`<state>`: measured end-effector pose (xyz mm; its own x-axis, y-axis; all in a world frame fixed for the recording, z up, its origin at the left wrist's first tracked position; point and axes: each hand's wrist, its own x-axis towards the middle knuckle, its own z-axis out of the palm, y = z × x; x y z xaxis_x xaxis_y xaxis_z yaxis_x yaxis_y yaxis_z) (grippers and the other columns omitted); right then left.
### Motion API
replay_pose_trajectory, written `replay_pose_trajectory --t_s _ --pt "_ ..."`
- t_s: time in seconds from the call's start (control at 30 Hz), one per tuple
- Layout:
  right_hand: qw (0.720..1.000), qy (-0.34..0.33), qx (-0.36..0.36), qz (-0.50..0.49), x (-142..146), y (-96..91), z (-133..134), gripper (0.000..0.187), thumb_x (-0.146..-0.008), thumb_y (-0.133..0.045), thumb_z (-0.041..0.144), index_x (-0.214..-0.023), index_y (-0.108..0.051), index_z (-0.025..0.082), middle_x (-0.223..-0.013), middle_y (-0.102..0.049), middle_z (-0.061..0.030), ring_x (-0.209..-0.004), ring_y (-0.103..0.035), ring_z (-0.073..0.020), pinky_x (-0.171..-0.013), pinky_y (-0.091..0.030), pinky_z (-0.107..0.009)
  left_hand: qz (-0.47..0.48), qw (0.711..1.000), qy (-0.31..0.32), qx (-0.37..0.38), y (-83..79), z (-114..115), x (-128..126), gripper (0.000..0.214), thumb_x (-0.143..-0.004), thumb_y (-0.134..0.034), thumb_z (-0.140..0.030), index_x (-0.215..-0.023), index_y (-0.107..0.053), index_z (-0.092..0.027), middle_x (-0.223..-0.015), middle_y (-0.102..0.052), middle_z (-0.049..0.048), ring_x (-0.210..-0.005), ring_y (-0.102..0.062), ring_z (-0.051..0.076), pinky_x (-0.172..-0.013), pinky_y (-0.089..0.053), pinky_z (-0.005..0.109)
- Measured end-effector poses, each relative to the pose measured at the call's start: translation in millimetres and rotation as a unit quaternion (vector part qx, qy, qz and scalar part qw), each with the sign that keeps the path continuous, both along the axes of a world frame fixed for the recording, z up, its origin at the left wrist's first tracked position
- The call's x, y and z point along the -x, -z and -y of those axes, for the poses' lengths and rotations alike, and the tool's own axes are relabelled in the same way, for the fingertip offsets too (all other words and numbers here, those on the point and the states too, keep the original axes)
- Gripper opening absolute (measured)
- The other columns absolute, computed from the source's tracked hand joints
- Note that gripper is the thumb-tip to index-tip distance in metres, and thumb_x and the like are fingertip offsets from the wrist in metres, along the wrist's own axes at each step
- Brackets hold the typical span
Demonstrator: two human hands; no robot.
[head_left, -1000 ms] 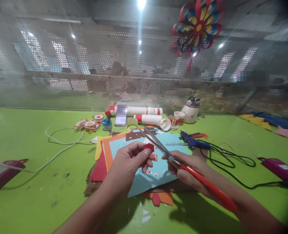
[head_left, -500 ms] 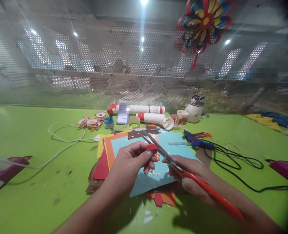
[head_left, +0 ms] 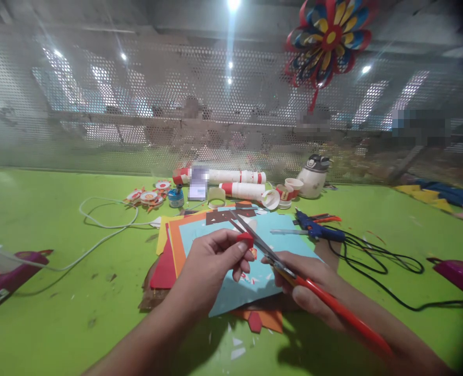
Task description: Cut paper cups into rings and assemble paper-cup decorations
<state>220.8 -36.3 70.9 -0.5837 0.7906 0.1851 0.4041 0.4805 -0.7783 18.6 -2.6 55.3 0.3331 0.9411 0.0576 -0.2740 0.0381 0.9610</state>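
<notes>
Between the thumb and fingers of my left hand (head_left: 211, 261) is a small piece of red paper (head_left: 246, 239). My right hand (head_left: 305, 277) grips a pair of scissors (head_left: 325, 298) with long red handles. The scissor blades point up and to the left, slightly apart, right beside the red piece. Below both hands lies a stack of coloured sheets, with a light blue sheet (head_left: 239, 297) on top. Several tiny scraps rest on that sheet. A red hexagon (head_left: 255, 321) lies on orange paper at the stack's near edge.
A blue glue gun (head_left: 319, 230) with a black cord lies to the right. Farther back stand stacked paper cups (head_left: 242, 190), a phone (head_left: 198, 183), a blue ink bottle (head_left: 175, 197) and a white jug (head_left: 313, 177). Purple power strips (head_left: 460, 274) flank the green table (head_left: 78, 324).
My hands stay almost in place. The red paper has tilted slightly between the fingers of my left hand, beside the scissor blades.
</notes>
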Motion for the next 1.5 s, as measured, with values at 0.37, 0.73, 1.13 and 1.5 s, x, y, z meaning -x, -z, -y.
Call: replay_pose_trajectory --t_s 0.37,0.73,1.13,1.5 --pt "1.0 0.006 -0.019 -0.012 -1.2 9.2 -1.6 0.039 -0.09 -0.042 0.056 -0.09 -0.055 0.019 -0.076 -0.052 -0.0014 -0.064 -0.043 -0.0131 -0.061 -0.037 -0.024 0.014 1.0 0.007 0.001 2.0 -1.2 -0.1 0.013 -0.077 -0.066 -0.023 -0.08 -0.064 -0.011 -0.066 -0.064 0.0028 -0.053 -0.052 0.007 -0.048 -0.038 0.02" --pt "1.0 0.002 0.009 -0.005 0.8 -0.4 2.2 0.047 -0.09 -0.04 0.058 -0.11 -0.055 0.018 -0.081 -0.054 -0.0017 -0.067 -0.046 -0.013 -0.062 -0.038 -0.024 0.017 1.0 0.015 -0.003 4.5 -2.3 1.0 0.013 -0.078 -0.066 -0.023 -0.08 -0.064 -0.011 -0.066 -0.064 0.0028 -0.053 -0.052 0.007 -0.048 -0.038 0.02" --pt "1.0 0.013 0.005 -0.001 -1.2 2.7 1.2 0.048 -0.088 -0.042 0.059 -0.104 -0.056 0.017 -0.078 -0.053 -0.0017 -0.065 -0.044 -0.0129 -0.06 -0.038 -0.025 0.025 0.999 0.019 0.005 3.6 -1.6 0.8 0.012 -0.077 -0.067 -0.023 -0.079 -0.063 -0.011 -0.067 -0.064 0.0031 -0.053 -0.052 0.007 -0.048 -0.038 0.02" --pt "0.999 0.026 0.006 0.022 -1.8 3.2 1.8 0.045 -0.088 -0.041 0.061 -0.087 -0.053 0.018 -0.075 -0.047 0.0003 -0.064 -0.037 -0.0124 -0.058 -0.033 -0.024 0.034 0.999 0.024 0.019 2.1 -0.7 0.1 0.012 -0.077 -0.067 -0.022 -0.078 -0.063 -0.01 -0.067 -0.063 0.0029 -0.052 -0.052 0.007 -0.048 -0.038 0.02"
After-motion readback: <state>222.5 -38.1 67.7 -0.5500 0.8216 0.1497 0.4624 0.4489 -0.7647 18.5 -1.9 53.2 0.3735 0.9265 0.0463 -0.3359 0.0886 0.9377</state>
